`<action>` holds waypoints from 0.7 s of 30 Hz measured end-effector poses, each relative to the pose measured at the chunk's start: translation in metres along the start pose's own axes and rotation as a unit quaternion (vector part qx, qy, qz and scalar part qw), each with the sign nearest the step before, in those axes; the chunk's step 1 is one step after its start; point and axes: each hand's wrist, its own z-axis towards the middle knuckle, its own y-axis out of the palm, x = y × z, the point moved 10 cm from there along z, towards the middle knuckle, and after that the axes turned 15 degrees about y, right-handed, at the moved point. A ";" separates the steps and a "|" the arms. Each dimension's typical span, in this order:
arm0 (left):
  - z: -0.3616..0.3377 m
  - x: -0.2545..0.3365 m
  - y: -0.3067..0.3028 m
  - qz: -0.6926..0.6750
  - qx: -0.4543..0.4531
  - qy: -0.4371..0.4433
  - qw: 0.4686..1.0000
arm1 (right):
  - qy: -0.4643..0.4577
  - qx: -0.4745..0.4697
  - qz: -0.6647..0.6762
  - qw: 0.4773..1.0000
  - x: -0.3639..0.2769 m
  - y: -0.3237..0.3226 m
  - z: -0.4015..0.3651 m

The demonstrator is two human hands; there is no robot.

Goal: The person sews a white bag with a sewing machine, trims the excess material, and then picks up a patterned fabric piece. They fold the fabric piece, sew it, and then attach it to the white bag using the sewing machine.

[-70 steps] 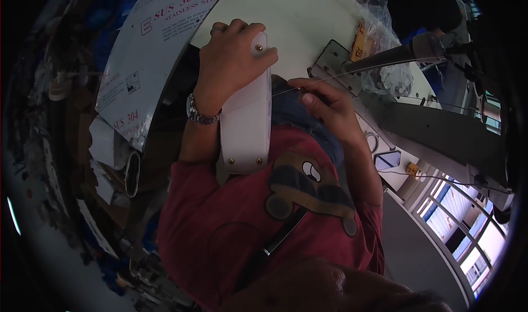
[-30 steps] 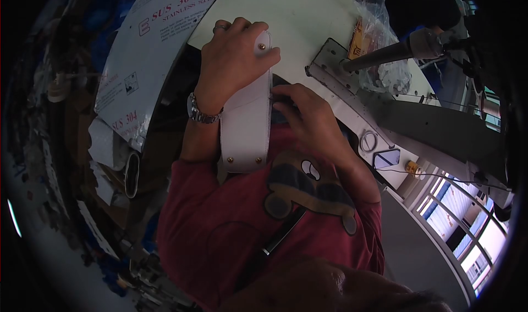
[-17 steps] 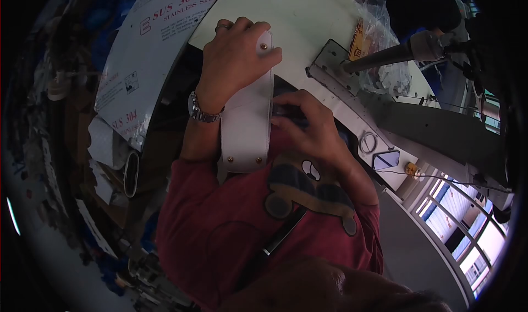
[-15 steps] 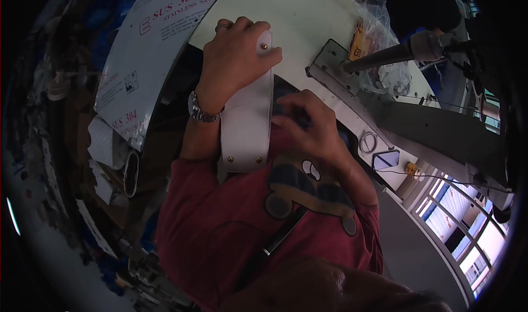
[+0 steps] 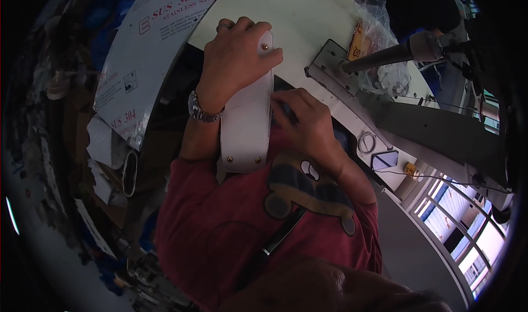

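A long white leather piece with stitched edges and rounded corners stands lengthwise between my body and the table. Two brass studs show at its near end and one at its far end. My left hand, with a ring and a metal watch, is closed over the far part, its thumb lying across the face near the stud. My right hand is bent at the right edge of the piece, fingertips against that edge. What lies under the piece is hidden.
A pale worktable curves ahead. At right stands a machine arm with a metal base plate, beside a clear plastic bag. A phone and a coiled wire lie further right. Film-covered sheet stands left.
My right hand has moved slightly up and left, its fingers closing in on the right edge of the leather piece. My left hand and the piece have barely moved.
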 end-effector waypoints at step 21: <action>0.001 0.005 0.002 -0.026 -0.007 -0.005 1.000 | 0.063 0.001 0.098 0.993 0.023 0.012 -0.008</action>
